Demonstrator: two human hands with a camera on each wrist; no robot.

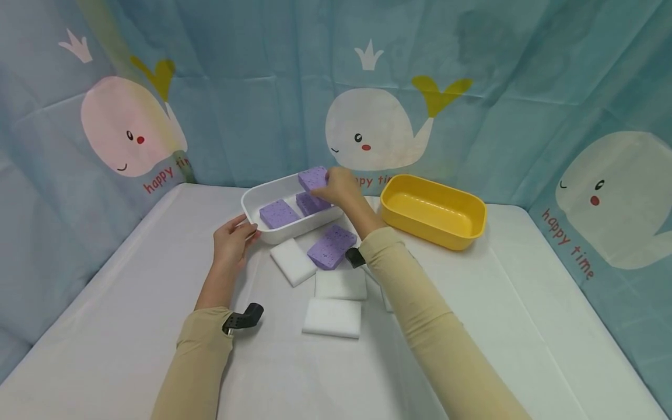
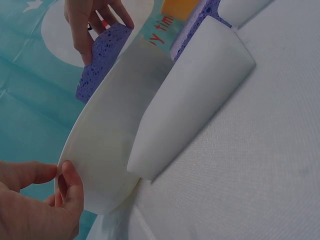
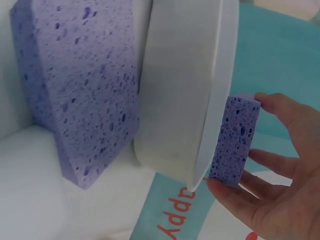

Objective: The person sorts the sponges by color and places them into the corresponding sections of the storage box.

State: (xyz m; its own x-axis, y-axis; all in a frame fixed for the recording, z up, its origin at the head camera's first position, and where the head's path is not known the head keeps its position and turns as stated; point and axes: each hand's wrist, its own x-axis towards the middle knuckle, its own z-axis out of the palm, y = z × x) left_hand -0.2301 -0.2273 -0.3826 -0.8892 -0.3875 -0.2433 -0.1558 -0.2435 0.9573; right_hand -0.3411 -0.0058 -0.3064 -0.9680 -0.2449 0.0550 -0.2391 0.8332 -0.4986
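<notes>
My left hand (image 1: 231, 242) pinches the left end of the white tub (image 1: 310, 223) at its rim, thumb against fingers in the left wrist view. Over the tub's right part, my right hand (image 1: 343, 188) holds a purple sponge (image 1: 312, 178) by its edges; the right wrist view shows this held sponge (image 3: 235, 140) just beyond the rim, between thumb and fingertips. Two purple sponges lie inside the tub: one at the left (image 1: 278, 214), another sponge (image 1: 308, 204) directly below the held one. A further purple sponge (image 1: 331, 248) lies on the table in front of the tub.
Several white sponge blocks lie nearer me, including a tilted block (image 1: 293, 262), a middle block (image 1: 341, 284) and a front block (image 1: 332, 318). My right sleeve partly covers others. A yellow tub (image 1: 415, 230) stands at the right, before a whale-printed curtain (image 1: 294, 128).
</notes>
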